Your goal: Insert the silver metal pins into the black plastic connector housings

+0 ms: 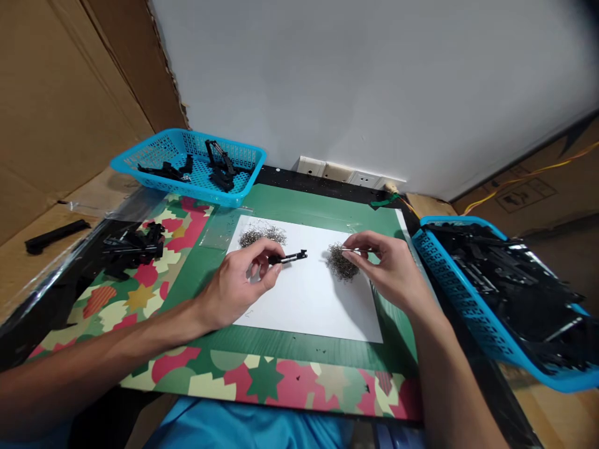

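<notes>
My left hand (246,274) pinches a slim black part with a silvery strip (294,257) between thumb and fingers, above a white sheet (309,299). Its free end points right. Across the sheet, my right hand (386,265) is closed on a thin tweezer-like metal tool (358,251), whose tip points left over a tangled pile of small wire springs (342,265). Another pile of fine metal springs (262,232) lies behind my left hand. My fingers hide much of both held things.
A blue basket (243,201) with a few black parts stands at back left. On the right, a second blue basket (486,337) is heaped with black parts. More black parts (135,246) lie on the patterned mat's left side. Wall sockets (346,171) line the back.
</notes>
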A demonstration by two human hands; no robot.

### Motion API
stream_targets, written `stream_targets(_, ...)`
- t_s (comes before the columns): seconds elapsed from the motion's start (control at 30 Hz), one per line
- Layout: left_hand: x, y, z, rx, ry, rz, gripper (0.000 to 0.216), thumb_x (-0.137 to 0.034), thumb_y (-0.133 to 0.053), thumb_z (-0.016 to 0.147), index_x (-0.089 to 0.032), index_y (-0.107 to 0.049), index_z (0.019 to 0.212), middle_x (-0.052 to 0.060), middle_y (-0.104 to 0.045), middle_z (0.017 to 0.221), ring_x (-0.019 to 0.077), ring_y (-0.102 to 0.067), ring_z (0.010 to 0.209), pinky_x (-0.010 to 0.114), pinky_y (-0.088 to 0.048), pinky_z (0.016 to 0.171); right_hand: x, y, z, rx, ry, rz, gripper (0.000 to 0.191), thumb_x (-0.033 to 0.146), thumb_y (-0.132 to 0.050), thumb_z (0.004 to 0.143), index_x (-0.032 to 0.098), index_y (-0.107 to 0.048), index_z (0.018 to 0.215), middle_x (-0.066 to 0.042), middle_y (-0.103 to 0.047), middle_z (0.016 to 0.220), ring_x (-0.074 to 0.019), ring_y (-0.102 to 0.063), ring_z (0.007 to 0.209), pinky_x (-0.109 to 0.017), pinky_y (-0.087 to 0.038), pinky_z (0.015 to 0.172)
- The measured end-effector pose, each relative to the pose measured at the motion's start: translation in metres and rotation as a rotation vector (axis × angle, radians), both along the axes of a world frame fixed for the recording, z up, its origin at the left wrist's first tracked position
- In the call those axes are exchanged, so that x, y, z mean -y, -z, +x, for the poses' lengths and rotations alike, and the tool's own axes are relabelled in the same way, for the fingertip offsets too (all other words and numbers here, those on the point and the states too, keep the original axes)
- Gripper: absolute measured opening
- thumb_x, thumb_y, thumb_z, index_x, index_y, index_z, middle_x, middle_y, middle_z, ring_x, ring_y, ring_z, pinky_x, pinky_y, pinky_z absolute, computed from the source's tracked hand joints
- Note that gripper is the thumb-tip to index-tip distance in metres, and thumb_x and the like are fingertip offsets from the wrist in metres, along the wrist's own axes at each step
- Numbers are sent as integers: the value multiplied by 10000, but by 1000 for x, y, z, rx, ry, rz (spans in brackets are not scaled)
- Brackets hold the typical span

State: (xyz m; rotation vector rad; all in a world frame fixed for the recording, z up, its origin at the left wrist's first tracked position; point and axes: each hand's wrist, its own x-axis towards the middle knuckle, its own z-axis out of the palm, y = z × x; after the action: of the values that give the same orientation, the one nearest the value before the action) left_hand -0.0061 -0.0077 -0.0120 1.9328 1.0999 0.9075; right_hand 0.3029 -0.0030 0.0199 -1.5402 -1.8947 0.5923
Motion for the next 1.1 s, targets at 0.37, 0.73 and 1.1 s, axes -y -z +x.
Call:
stream_targets(0.37, -1, 0, 2, 66, 66, 40, 218, -272, -614, 1047, -265, -801, 1159, 69, -665, 1204, 168, -649, 963, 270, -507, 738, 0, 6, -3, -108, -84, -34, 135, 321, -727, 960, 238, -792, 875, -60, -804, 1005, -252, -738, 928, -405, -565, 834)
stream_targets(0.73, -2, 3, -1, 64, 69, 1, 210, -258, -617, 1032, -267, -797, 1142, 79, -652, 1216, 197, -657, 1016, 297, -527, 777, 1, 6, -5, -231, 8, -102, 184, 384, -814, 894, 201, -832, 890, -86, -822, 940, -236, -745, 807, -357, -574, 717)
stream_targets(1.1, -1, -2, 1, 66, 62, 6, 208, -268, -612, 1033, -270, -801, 1120, 69, -658, 1194, 199, -661, 1025, 273, -534, 742, 6, 2, -15, -678, -54, -105, 115, 325, -903, 797, 244, -826, 827, -62, -739, 877, -199, -663, 786, -326, -547, 627)
